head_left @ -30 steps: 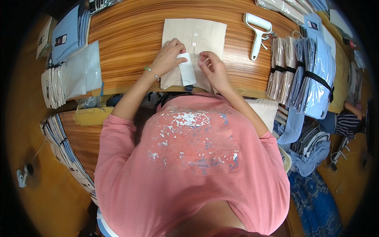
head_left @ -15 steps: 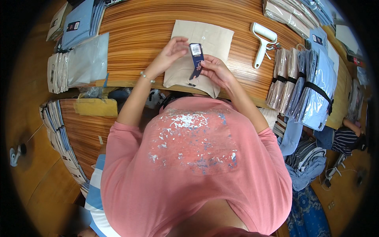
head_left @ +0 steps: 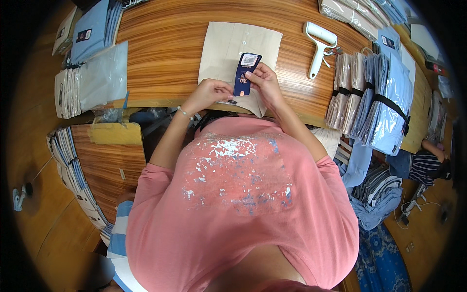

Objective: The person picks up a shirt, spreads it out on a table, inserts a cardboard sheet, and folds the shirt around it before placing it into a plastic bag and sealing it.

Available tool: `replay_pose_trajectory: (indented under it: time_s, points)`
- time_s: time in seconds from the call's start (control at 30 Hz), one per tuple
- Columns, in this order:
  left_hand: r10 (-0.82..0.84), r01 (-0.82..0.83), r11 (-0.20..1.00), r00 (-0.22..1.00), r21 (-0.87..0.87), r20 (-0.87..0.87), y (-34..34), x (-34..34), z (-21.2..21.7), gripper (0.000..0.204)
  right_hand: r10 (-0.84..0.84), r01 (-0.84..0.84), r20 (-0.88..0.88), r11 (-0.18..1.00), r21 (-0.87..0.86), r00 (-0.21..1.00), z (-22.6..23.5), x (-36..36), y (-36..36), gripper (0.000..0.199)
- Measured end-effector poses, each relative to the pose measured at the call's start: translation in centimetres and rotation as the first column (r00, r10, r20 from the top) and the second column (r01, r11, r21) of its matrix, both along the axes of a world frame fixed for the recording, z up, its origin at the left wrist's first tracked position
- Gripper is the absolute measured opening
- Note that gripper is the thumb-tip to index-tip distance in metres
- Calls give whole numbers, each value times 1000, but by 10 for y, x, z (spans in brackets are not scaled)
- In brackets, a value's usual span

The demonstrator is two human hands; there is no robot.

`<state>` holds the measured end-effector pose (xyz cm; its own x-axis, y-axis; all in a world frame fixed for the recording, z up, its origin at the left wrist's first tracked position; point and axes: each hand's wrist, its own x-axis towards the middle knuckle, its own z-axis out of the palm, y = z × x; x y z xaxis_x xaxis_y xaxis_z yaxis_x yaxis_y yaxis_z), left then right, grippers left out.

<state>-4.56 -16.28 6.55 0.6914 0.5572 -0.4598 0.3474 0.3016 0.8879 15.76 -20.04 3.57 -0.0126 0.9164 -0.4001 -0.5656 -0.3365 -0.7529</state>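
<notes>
We have a navy hang tag (head_left: 242, 82) raised over the lower part of a folded beige shirt (head_left: 219, 51), which lies on the wood-grained desk (head_left: 160, 61) close to its near edge. We judge the tag to be light, thin card, stiff enough to stand up from one pinch yet easy to crease, perhaps a little slick on its face; its long side edge looks like the best place to take hold, leaving the ends free. The shirt we expect to be soft and light, quick to wrinkle, and better supported flat from beneath than pinched at a corner. Of our hands, the right hand (head_left: 266, 85) grasps the tag by its right edge, thumb on the face and fingers behind. The left hand (head_left: 210, 93) is partly closed beside the tag's lower end, fingertips drawn together; whether they pinch a cord or the tag's edge, we cannot tell.
</notes>
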Motion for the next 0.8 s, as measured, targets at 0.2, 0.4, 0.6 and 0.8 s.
replay_pose_trajectory:
  time_s: [0.2, 0.4, 0.6, 0.8]
  points:
    - [37, 25, 921, 988, 389, -150, -13, 10, 19, 13, 15, -15, 29, 1000, -3, 999, 8, 1, -5, 13]
    - [-39, 117, 886, 983, 450, -178, -12, 1, 7, 14, -81, 81, 94, 997, 10, 992, 12, 10, -5, 14]
    - [-18, 43, 926, 997, 375, -70, 0, 16, -16, 13, -108, 109, 343, 994, 15, 933, 12, 10, 5, 22]
    - [-39, 162, 829, 972, 536, -233, 0, 10, -1, 32, -221, 215, 416, 975, 62, 882, -7, 14, 14, 36]
